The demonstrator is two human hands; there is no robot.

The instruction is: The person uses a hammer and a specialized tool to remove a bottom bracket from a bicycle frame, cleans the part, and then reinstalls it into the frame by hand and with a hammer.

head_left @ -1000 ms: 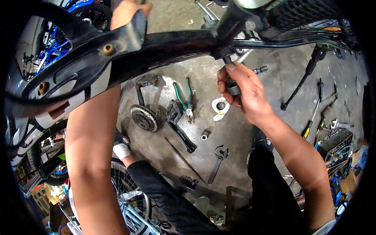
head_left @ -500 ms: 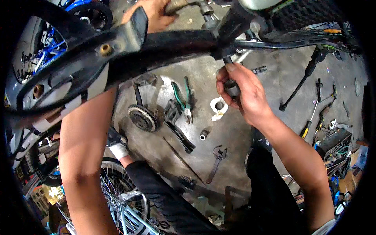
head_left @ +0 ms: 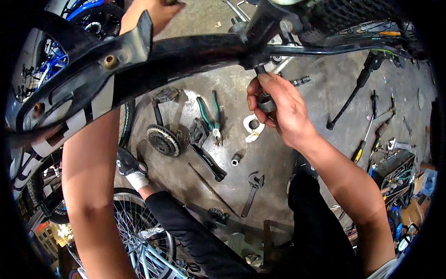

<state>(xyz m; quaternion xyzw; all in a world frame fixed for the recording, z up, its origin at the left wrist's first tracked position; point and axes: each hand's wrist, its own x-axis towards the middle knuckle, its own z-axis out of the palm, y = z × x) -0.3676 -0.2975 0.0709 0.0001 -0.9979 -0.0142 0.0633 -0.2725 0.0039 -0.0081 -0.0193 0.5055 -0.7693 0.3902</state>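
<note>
In the head view, a stained grey concrete floor point(head_left: 334, 79) spreads beneath a black bicycle frame with pale markings point(head_left: 195, 51), which slants across the upper part of the picture. A blue bicycle point(head_left: 88, 14) stands at the upper left, and the spoked wheel of a light-blue bicycle point(head_left: 144, 228) shows at the lower left.

The right hand point(head_left: 283, 104) grips a dark cylindrical metal tool with a grey ring-like end point(head_left: 267, 103), its shaft meeting the underside of the frame. The left hand point(head_left: 151, 14), beyond the frame, is cut by the upper edge near a dark rounded end; whether it is closed on that cannot be told.

On the floor below lie a toothed chainring with a black crank point(head_left: 163, 140), green-handled pliers point(head_left: 209, 114), a grey metal socket point(head_left: 236, 159) and a dark adjustable wrench point(head_left: 253, 193).

At the right, a long dark box point(head_left: 392, 171) sits among jumbled tools, near a brown cardboard box point(head_left: 412, 213); their contents are too small to make out.
</note>
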